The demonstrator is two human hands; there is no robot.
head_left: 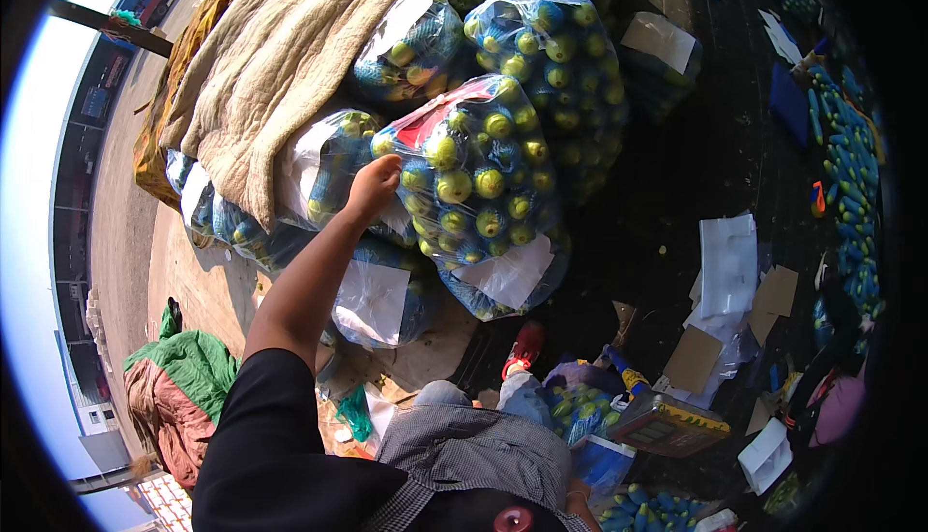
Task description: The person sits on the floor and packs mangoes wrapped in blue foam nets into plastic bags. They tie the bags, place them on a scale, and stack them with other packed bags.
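My left arm reaches forward, and my left hand (377, 183) is curled at the left side of a large clear plastic bag (478, 191), gripping its plastic. The bag is full of green produce in blue foam netting, with round yellow-green ends facing me. Inside it, a white sheet (507, 271) shows at the lower end and a red piece (420, 126) near the top. Another filled bag (373, 300) with a white sheet lies just below my left hand. Only a bit of my right arm (578, 506) shows at the bottom edge; the hand itself cannot be made out.
More filled bags (558, 61) are piled behind, partly under a beige quilt (290, 46). Cardboard pieces (692, 358) and white foam sheets (727, 264) litter the dark floor at right. Netted produce (855, 191) lies along the far right. A tape-patched box (663, 423) stands near my legs.
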